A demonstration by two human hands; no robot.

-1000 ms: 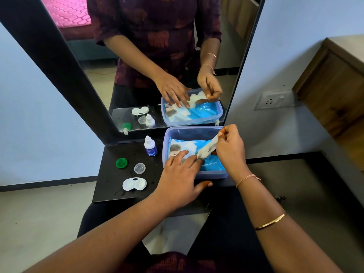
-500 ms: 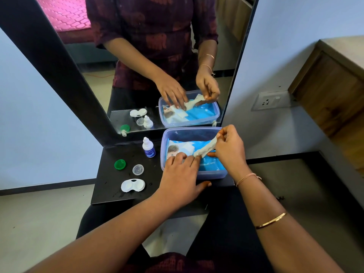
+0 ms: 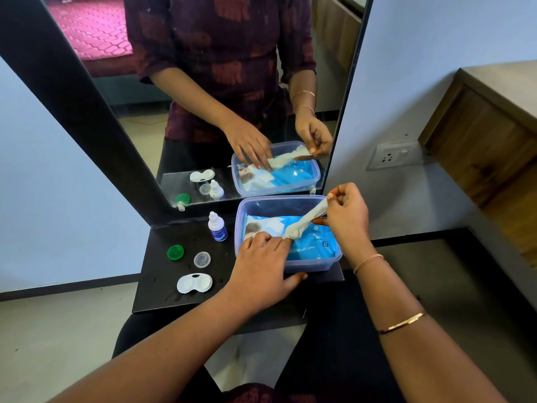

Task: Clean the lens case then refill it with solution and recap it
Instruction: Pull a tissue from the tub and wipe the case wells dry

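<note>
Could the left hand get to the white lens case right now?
Probably yes: the lens case lies uncovered beside the left hand, nothing between them, though that hand is pressing on the wipes pack.

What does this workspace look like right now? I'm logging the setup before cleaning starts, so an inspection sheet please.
Surface: black shelf under a mirror.
Job's things: white lens case uncapped; green cap and clear cap lie apart from it; solution bottle upright.
Clutter: plastic tub holding a blue wipes pack.
Hands: left hand presses the wipes pack; right hand pinches a wipe drawn partway out.
Cables: nothing seen on the shelf.
Surroundings: wall socket and wooden cabinet to the right.
</note>
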